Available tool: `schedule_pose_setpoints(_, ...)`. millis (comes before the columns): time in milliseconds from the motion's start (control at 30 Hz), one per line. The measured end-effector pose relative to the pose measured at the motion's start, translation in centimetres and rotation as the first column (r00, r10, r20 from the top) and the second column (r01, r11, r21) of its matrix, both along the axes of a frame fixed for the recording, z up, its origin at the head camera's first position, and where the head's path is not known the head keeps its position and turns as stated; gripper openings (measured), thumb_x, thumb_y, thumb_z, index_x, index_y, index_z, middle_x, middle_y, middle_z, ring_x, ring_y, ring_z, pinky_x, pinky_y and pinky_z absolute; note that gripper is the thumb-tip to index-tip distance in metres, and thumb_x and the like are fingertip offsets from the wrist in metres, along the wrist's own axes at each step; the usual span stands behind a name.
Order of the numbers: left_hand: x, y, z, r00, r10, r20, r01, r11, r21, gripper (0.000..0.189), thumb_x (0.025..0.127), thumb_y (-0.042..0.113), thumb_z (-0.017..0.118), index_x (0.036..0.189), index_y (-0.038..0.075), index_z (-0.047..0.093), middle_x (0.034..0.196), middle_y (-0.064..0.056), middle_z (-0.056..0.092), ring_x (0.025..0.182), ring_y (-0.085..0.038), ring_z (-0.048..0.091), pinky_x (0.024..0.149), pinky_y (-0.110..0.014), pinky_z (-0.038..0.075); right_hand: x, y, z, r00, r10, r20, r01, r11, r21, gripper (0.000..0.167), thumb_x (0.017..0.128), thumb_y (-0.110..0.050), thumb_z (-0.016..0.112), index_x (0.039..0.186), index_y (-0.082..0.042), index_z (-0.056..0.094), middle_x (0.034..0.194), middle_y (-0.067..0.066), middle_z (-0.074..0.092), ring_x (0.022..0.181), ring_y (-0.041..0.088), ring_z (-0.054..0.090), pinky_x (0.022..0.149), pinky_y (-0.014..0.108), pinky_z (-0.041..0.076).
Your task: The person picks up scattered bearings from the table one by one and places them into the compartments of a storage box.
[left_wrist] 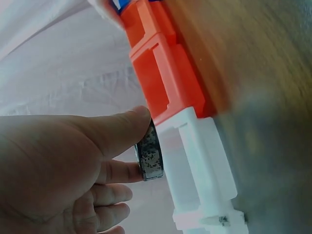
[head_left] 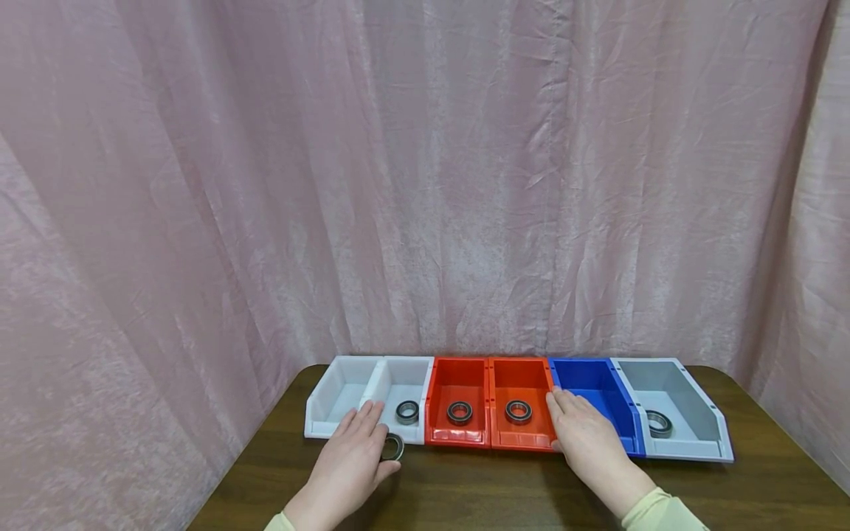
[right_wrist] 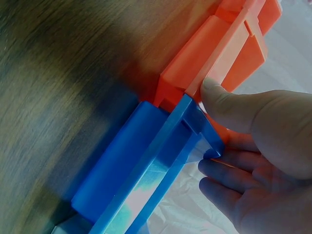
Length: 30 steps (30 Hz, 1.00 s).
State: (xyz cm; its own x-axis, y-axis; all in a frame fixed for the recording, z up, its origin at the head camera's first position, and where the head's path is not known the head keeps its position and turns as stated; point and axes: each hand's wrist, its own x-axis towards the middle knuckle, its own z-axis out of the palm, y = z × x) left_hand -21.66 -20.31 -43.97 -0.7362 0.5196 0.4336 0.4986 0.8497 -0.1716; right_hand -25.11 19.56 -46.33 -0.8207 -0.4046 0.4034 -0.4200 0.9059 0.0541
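My left hand (head_left: 350,457) pinches a ring-shaped metal bearing (left_wrist: 149,155) between thumb and fingers, in front of the white bins. In the head view this bearing (head_left: 393,447) is partly behind the fingers. My right hand (head_left: 587,442) lies over the border between the right red bin (head_left: 522,441) and the blue bin (head_left: 591,366). Its fingers look straight there; the right wrist view has the thumb touching the red bin's front rim (right_wrist: 214,73). More bearings lie singly in the right white bin (head_left: 407,412), the left red bin (head_left: 460,412), the right red bin and the grey bin.
The bins form a row on a dark wooden table (head_left: 465,490), from the left white bin (head_left: 325,428) to the grey bin (head_left: 690,450) at the right end. A pink curtain (head_left: 465,184) hangs right behind them.
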Motion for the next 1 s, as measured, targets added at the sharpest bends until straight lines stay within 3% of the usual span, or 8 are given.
schedule_pose_setpoints(500, -0.9, -0.8, 1.3, 0.999, 0.018, 0.031, -0.020, 0.999, 0.038, 0.047, 0.086, 0.036, 0.094, 0.102, 0.000, 0.069, 0.148, -0.034, 0.061, 0.140, -0.051, 0.058, 0.118, -0.065, 0.044, 0.1, 0.1, -0.2, 1.000, 0.007, -0.028, -0.007, 1.000, -0.006, 0.073, 0.082, -0.016, 0.097, 0.140, 0.014, 0.065, 0.143, 0.034, 0.065, 0.135, 0.048, 0.064, 0.117, 0.058, 0.048)
schedule_pose_setpoints(1000, -1.9, -1.4, 2.4, 0.997, 0.063, 0.037, -0.065, 0.996, 0.056, 0.045, 0.089, 0.034, 0.093, 0.104, -0.002, 0.071, 0.150, -0.035, 0.059, 0.141, -0.053, 0.057, 0.118, -0.068, 0.042, 0.0, 0.0, -0.1, 1.000, 0.003, -0.003, -0.003, 1.000, -0.007, 0.073, 0.082, -0.016, 0.097, 0.140, 0.014, 0.065, 0.144, 0.034, 0.064, 0.136, 0.048, 0.063, 0.117, 0.057, 0.048)
